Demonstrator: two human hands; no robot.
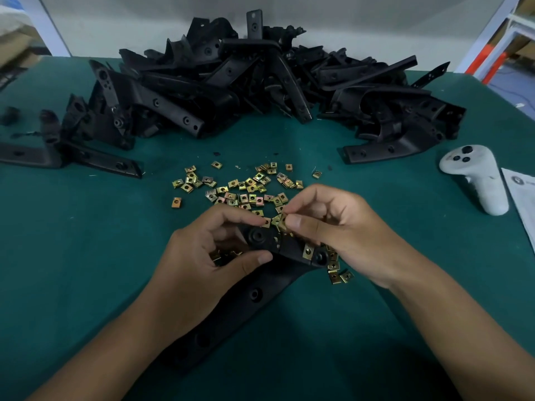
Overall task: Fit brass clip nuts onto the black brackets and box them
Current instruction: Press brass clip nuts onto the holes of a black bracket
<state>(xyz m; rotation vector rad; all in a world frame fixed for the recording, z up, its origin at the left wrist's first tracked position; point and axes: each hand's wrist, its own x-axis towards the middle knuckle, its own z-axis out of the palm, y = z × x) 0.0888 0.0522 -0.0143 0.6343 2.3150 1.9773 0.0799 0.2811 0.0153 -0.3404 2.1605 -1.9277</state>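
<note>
A long black plastic bracket (pixel 246 302) with round holes lies at the near centre of a green felt-covered table (pixel 86 241), angled from near left up toward the middle. The left hand (pixel 208 256) curls around the bracket's far end, thumb on its near edge and fingers over the top, with several loose nuts tucked under its palm. The right hand (pixel 338 227) is closed to a pinch, thumb and forefinger gripping a small square brass clip nut (pixel 282 222) at the bracket's far edge. One fitted brass nut (pixel 308 251) already sits on the bracket just right of there.

Just beyond the hands, a scatter of loose brass clip nuts (pixel 243 189) spreads across the table's middle. Farther back, a large heap of black brackets (pixel 246 82) runs nearly edge to edge. Open green felt lies to the near left and near right of the arms. At the right edge rest a white handheld controller (pixel 474 178) and a sheet of paper (pixel 521 198).
</note>
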